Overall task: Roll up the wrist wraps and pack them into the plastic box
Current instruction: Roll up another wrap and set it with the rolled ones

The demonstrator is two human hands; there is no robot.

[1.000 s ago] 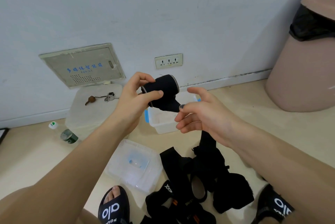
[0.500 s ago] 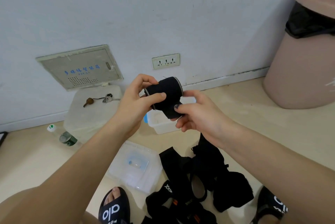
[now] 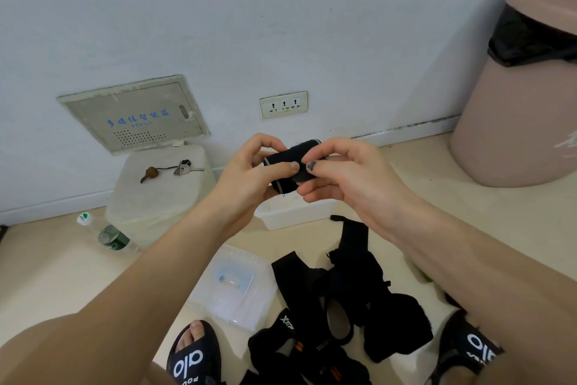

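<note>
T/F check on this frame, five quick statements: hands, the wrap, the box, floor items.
1. Both hands grip the rolled wrist wrap. True: left hand and right hand both pinch it.
2. The roll already sits in the plastic box. False: it is held in the air above the box.
3. The keys lie on the white foam box. True.
4. The box lid is closed on the box. False: it lies apart on the floor, nearer the person.
5. No wraps remain on the floor. False: a pile of black wraps lies between the feet.
</note>
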